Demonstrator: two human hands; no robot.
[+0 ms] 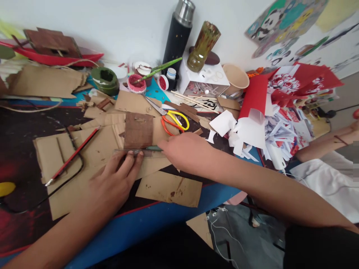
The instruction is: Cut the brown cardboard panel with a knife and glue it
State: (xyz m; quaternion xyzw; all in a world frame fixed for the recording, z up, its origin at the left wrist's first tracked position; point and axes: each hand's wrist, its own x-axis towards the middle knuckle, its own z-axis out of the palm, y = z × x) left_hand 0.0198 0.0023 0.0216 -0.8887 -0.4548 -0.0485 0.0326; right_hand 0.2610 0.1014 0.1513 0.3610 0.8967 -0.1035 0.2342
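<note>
Both hands [117,179] [187,151] seemingly on ruler [140,151]

One head-worn camera looked forward and down, close over the cluttered table [168,220]. It faced the white wall [112,22] behind, tilted slightly. No second view shared the scene.

White wall [112,22] behind cluttered table [157,220]; panda poster [269,22] at right; soft daylight.
</note>
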